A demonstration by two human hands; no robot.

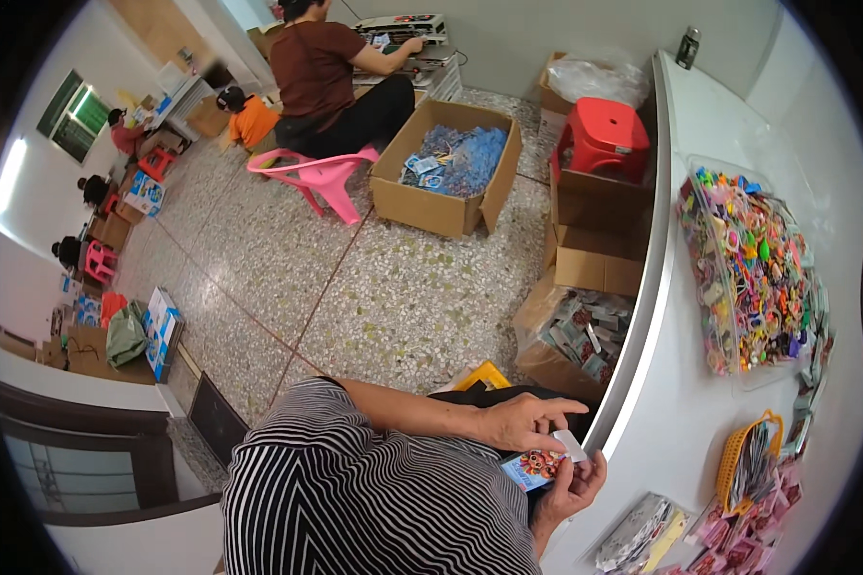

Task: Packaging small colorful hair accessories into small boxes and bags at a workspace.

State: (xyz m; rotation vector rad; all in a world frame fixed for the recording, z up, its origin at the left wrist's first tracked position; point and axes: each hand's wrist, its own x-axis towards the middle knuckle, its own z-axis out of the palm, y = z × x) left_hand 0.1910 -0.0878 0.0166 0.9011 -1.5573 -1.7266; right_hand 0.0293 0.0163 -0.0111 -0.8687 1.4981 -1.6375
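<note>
My left hand (525,422) reaches in from the left, its index finger stretched out. Its thumb and other fingers close on a small white card (570,445). Just below, my right hand (571,491) is closed, thumb and fingers pinching at the lower end of that card. A blue printed packet (532,470) with a colourful picture lies between the two hands, partly covered by them. Which fingers bear the packet is hard to make out. Both hands are by the edge of the white table (657,402).
On the table stand a clear bin of small colourful toys (753,273), a yellow basket (734,468), pink packets (753,517) and a bagged stack (642,532). Open cartons (599,264) line the table's left side. A co-worker (321,81) sits on a pink chair (331,177) beyond a carton (427,206).
</note>
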